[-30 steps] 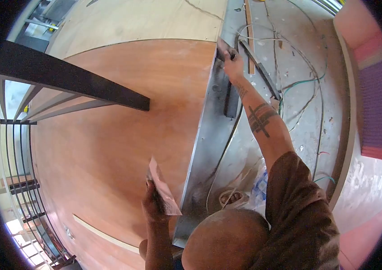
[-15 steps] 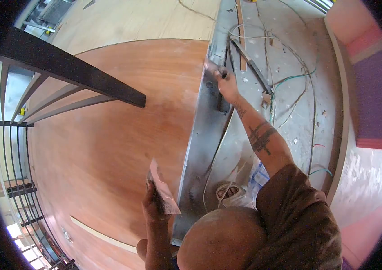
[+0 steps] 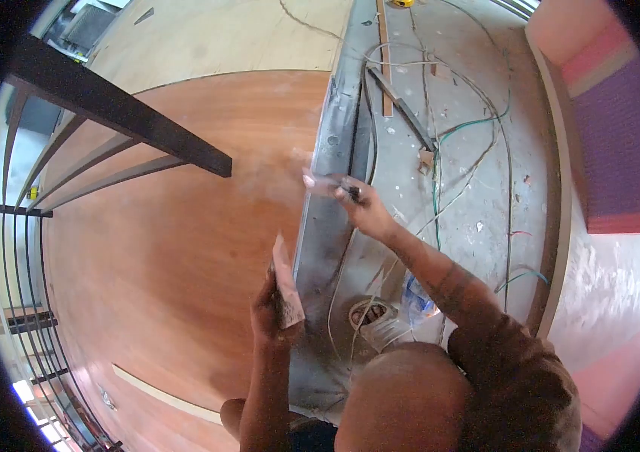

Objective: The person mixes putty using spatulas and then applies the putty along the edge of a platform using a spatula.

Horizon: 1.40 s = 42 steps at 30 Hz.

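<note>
My left hand [image 3: 268, 307] is closed round a flat plate [image 3: 287, 282] with a pinkish sheen and dark smears, held upright over the orange-brown wood panel [image 3: 177, 248]. My right hand [image 3: 365, 207] grips a putty knife [image 3: 322, 184] by its dark handle. The knife's blurred blade lies at the long edge of the panel, beside the grey metal strip [image 3: 327, 226]. Whether the blade touches the panel cannot be made out. Pale smears show on the panel near the blade.
A black metal post [image 3: 131, 113] with thinner bars stands at the left. On the grey floor lie cables [image 3: 497, 143], a dark bar [image 3: 404, 109] and a bucket [image 3: 369, 313]. A pale wood strip [image 3: 165, 395] rests on the panel's lower part.
My right hand has come down along the panel's edge toward my left hand, with the knife still in it. My left hand and its plate have risen slightly. The view has shifted a little.
</note>
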{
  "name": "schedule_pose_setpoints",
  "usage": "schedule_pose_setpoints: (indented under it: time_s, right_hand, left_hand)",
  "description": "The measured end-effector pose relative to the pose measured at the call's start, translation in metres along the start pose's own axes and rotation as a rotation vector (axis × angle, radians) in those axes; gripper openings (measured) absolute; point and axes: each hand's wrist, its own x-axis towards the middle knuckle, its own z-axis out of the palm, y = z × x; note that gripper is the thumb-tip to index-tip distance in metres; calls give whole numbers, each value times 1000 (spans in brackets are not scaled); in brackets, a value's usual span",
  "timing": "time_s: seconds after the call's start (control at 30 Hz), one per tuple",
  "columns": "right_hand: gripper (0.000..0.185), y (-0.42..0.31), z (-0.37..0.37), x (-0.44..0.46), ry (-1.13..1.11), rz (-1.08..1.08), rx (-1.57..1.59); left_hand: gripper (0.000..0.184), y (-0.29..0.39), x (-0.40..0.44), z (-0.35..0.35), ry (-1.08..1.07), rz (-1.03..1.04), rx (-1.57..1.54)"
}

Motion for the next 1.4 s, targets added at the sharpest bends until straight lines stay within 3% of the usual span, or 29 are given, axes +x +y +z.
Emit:
schedule_pose_setpoints:
  time_s: [0.07,0.1,0.2,0.23,0.33,0.37,0.43,0.5,0.57,0.63,0.67,0.7,0.73,0.77,0.9,1.0,1.07,1.13,1.17,1.23,1.37,1.4]
  right_hand:
    - [39,-72,0,-13,-150,-309,-152]
    - [40,-87,1,-24,-187,-416,-237]
    - [48,-100,13,-56,-280,-625,-445]
    - [55,-102,14,-60,-339,-723,-570]
    - [49,-79,2,-55,-267,-739,-647]
    - [51,-74,-4,-48,-263,-742,-728]
    - [55,-54,-19,-26,-331,-596,-908]
    - [46,-16,-39,4,-240,-460,-640]
    - [31,10,-35,37,193,-222,-442]
    - [35,19,-47,82,422,15,-309]
    - [36,45,-59,109,460,31,-289]
    - [38,73,-68,136,497,48,-268]
    - [38,81,-69,162,585,-22,-264]
    - [38,88,-65,181,674,-90,-261]
    - [36,72,-54,214,563,167,-7]
    - [36,98,-51,222,546,178,-164]
    - [38,94,-45,197,553,38,-286]
    - [39,98,-44,175,452,253,-265]
    - [39,99,-40,157,388,244,-210]
    - [38,93,-21,119,323,232,-155]
    - [36,67,3,43,178,311,-20]
    - [35,60,0,28,125,156,-72]
  left_hand:
    - [64,-11,13,-11,-60,-93,-119]
    - [67,-12,11,-11,-195,-48,-182]
    - [73,-6,13,18,-88,-85,-251]
    - [64,-3,9,15,-413,37,-280]
    - [49,14,12,24,-272,-131,-303]
    - [39,10,15,11,-138,-54,-187]
    - [38,0,16,-24,-38,-27,-136]
    - [34,-1,13,-52,90,28,13]
    - [34,-5,16,-73,160,24,-56]
    - [35,4,11,-64,309,-34,-114]
    - [35,6,9,-69,320,-28,-111]
    - [37,8,4,-78,202,-34,-182]
    - [39,10,0,-85,86,-41,-251]
    - [39,12,-2,-87,101,-38,-245]
    - [42,23,-15,-90,283,-54,-223]
    - [39,17,-19,-112,259,-53,-240]
    - [36,13,-16,-109,199,-35,-241]
    - [39,7,-14,-88,414,1,-73]
    - [39,3,-11,-90,405,-6,-79]
    - [42,-4,-3,-101,184,-5,-189]
    - [53,-2,9,-76,154,10,-217]
    - [51,3,12,-65,141,21,-220]
